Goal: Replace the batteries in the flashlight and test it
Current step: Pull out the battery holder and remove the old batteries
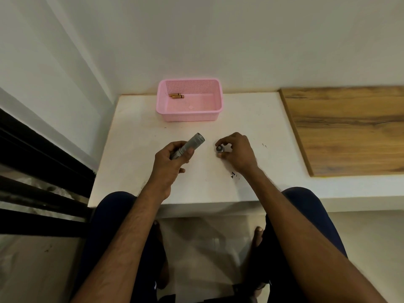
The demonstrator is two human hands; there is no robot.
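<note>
A person sat at a white tabletop (pixel 135 176) set into a corner of pale walls, a slab of wood-grain board (pixel 349 132) lying along its right side. At the far edge, well apart from both hands, stood a pink perforated plastic basket (pixel 189 114), and in its back left corner lay two copper-coloured cylindrical batteries (pixel 176 96) side by side, their long axes running roughly left to right. Nearer the person, the left hand (pixel 172 162) was closed around the lower half of a slim grey metal flashlight body (pixel 188 145), which tilted up and away to the right so that its free end pointed toward the basket; whether that end was open could not be told. Just to the right, with bare table between, the right hand (pixel 237 152) pinched a small silver screw cap (pixel 219 149) between thumb and fingertips, low over or on the surface, contact unclear. The batteries lay straight ahead and slightly left of both hands, beyond the flashlight's raised tip, and the left hand appeared marginally nearer to them, though it was occupied. The right hand, once rid of the cap, seemed the likelier one to reach forward; the job looked to be at its midpoint, the casing apart and nothing yet loaded.
</note>
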